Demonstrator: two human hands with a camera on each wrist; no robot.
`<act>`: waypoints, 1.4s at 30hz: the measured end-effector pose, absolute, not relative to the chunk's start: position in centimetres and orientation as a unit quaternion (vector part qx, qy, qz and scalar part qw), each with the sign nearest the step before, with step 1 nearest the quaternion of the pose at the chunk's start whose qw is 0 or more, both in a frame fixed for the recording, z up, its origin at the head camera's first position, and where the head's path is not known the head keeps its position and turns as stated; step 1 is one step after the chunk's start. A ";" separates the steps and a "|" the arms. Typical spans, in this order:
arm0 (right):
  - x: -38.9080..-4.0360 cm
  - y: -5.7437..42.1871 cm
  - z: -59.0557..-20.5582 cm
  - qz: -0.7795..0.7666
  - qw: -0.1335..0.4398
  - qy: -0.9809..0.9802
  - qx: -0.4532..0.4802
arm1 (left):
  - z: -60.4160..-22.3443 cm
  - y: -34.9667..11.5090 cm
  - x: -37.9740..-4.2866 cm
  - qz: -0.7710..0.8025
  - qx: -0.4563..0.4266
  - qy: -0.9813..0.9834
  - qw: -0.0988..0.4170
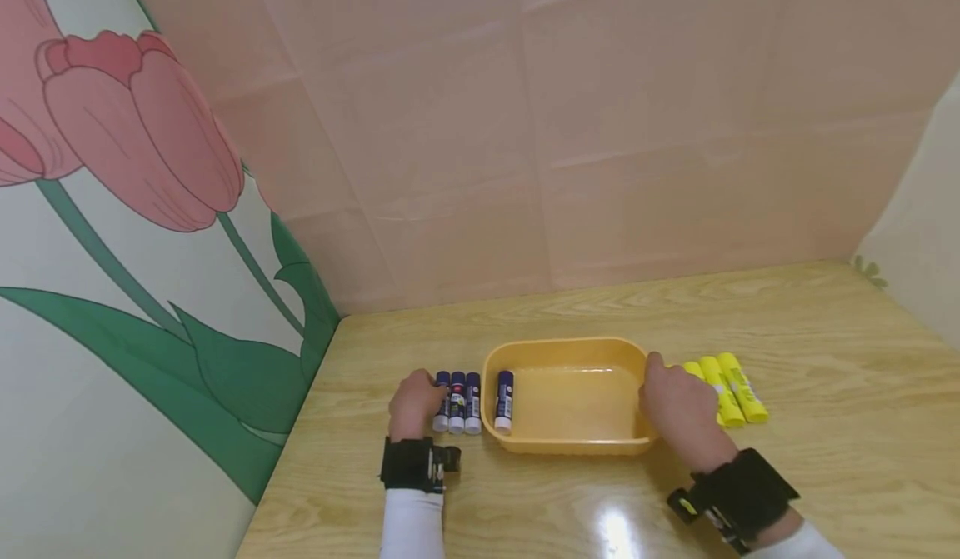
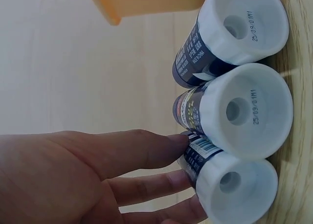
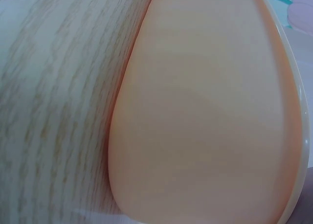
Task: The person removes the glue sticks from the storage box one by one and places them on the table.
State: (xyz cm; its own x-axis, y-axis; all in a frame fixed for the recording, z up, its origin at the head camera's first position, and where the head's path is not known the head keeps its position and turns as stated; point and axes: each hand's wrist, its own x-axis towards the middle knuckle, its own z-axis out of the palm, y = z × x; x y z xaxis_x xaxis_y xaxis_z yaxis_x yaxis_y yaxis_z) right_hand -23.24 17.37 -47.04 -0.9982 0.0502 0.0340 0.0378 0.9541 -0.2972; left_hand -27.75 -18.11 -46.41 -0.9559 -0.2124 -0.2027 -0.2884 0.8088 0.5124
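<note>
My left hand (image 1: 412, 402) is at the left end of a row of three dark blue glue sticks with white bottoms. Thumb and fingers pinch the outermost glue stick (image 2: 200, 158), which lies on the table against the middle glue stick (image 2: 220, 111). The third glue stick (image 1: 472, 405) lies closest to the yellow plastic basket (image 1: 573, 448). Inside the basket, along its left wall, lies another blue glue stick (image 1: 505, 401). My right hand (image 1: 681, 413) grips the basket's right rim; its fingers are hidden in the right wrist view.
Several yellow glue sticks (image 1: 738, 388) lie right of the basket, partly behind my right hand. The wood-grain table (image 1: 540, 505) meets a pinkish covered wall (image 1: 570, 167) at the back. A tulip-printed panel (image 1: 142, 209) borders its left side.
</note>
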 end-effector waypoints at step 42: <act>-23.2 17.3 -47.0 0.158 0.028 -0.987 -0.024 | -40.6 -9.9 -24.5 0.204 -0.041 0.978 -0.002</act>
